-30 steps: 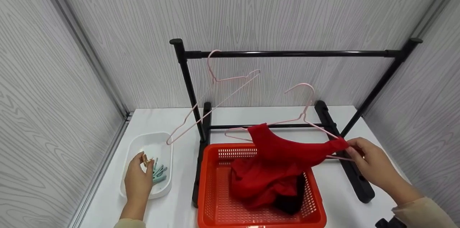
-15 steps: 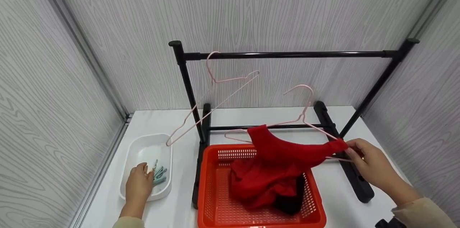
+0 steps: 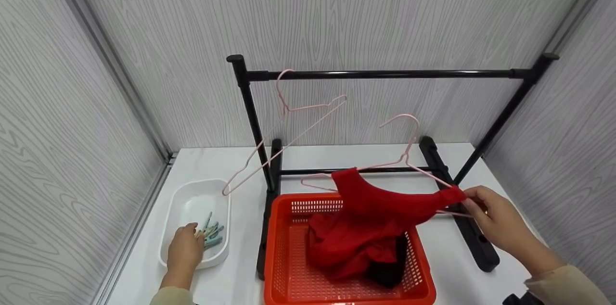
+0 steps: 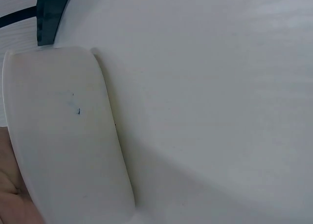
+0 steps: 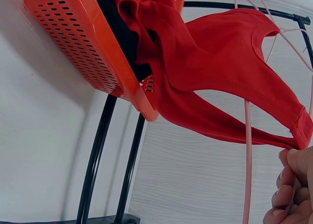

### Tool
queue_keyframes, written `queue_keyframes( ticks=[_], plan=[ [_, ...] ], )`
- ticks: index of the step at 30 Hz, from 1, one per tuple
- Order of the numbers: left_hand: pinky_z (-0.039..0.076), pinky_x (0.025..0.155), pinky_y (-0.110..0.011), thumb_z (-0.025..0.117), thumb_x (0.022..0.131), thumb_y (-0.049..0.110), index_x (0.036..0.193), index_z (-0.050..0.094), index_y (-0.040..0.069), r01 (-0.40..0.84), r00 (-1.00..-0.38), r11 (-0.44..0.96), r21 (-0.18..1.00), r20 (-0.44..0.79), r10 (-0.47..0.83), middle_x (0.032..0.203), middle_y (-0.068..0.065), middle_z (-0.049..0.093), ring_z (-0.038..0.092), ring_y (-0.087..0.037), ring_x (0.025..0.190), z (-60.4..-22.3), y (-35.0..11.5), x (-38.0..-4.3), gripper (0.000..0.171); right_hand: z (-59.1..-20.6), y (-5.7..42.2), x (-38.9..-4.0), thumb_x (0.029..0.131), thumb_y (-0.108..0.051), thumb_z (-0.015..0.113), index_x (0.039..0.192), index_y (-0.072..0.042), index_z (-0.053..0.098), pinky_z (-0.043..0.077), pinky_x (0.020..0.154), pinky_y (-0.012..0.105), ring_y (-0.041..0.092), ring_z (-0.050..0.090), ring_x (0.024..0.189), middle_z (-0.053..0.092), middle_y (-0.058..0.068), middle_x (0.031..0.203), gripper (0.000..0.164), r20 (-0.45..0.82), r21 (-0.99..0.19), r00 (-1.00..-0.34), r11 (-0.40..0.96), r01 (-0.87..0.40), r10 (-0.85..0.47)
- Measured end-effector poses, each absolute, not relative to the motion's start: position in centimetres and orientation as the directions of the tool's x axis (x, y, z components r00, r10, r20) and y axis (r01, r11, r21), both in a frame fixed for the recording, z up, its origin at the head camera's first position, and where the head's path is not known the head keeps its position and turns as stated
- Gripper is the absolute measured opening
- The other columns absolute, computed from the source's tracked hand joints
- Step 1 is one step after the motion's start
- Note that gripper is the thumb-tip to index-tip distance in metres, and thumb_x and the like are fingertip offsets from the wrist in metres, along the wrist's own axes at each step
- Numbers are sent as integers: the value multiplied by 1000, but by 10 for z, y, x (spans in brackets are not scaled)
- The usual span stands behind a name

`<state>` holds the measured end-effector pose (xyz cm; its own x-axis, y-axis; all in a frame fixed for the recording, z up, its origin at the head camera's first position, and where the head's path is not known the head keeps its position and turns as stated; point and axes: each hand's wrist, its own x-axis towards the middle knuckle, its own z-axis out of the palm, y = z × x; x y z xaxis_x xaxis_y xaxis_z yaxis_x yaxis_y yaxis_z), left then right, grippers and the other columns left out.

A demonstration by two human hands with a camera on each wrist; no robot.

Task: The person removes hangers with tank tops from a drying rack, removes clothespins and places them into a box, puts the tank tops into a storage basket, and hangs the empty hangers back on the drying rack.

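My right hand (image 3: pixel 495 218) pinches one shoulder strap of a red tank top (image 3: pixel 380 199), with thumb and bent fingers together in the right wrist view. A pink wire hanger (image 3: pixel 408 153) passes through the top, its hook standing free of the rack. The top's lower part lies bunched in an orange basket (image 3: pixel 301 266). My left hand (image 3: pixel 185 247) reaches low into a white tray (image 3: pixel 174 209), its fingertips at several green clothespins (image 3: pixel 212 237). A tan bit shows at those fingertips; I cannot tell whether they hold it. In the left wrist view the tray wall (image 4: pixel 68 136) hides most of that hand.
A black clothes rack (image 3: pixel 385 74) stands behind the basket, its feet on the white table (image 3: pixel 240 257). Another pink hanger (image 3: pixel 284 108) hangs at the rail's left end, reaching toward the tray. Black cloth (image 3: pixel 385 271) lies under the red top. Grey walls (image 3: pixel 337 16) enclose the table.
My left hand has lowered into the tray toward the green clothespins, and the tan clothespin it pinched is now mostly out of sight. My right hand keeps the strap in place.
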<state>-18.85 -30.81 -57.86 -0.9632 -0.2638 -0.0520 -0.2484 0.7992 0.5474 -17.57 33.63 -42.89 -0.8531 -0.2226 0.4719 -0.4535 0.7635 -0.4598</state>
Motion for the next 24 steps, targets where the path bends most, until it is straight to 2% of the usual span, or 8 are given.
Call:
queue_keyframes(
  ticks=[14,24],
  plan=[
    [45,98,-55,56,100,7,135,49,-12,-256,-961,790,557,-62,-268,126,-30,56,57,-46,114,-577,-307,-189,40,-429,336,-176,92,5,66,101,-3,66,42,62,16,4,52,72,65,-4,86,13,474,-471,-853,756,-455,-218],
    [47,96,-55,55,100,6,125,58,-10,-196,-960,745,637,30,-278,122,-30,59,57,-46,114,-564,-300,-187,30,-430,336,-177,92,5,66,102,-3,66,43,60,15,3,51,71,63,-5,84,13,473,-467,-854,761,-452,-217]
  ],
)
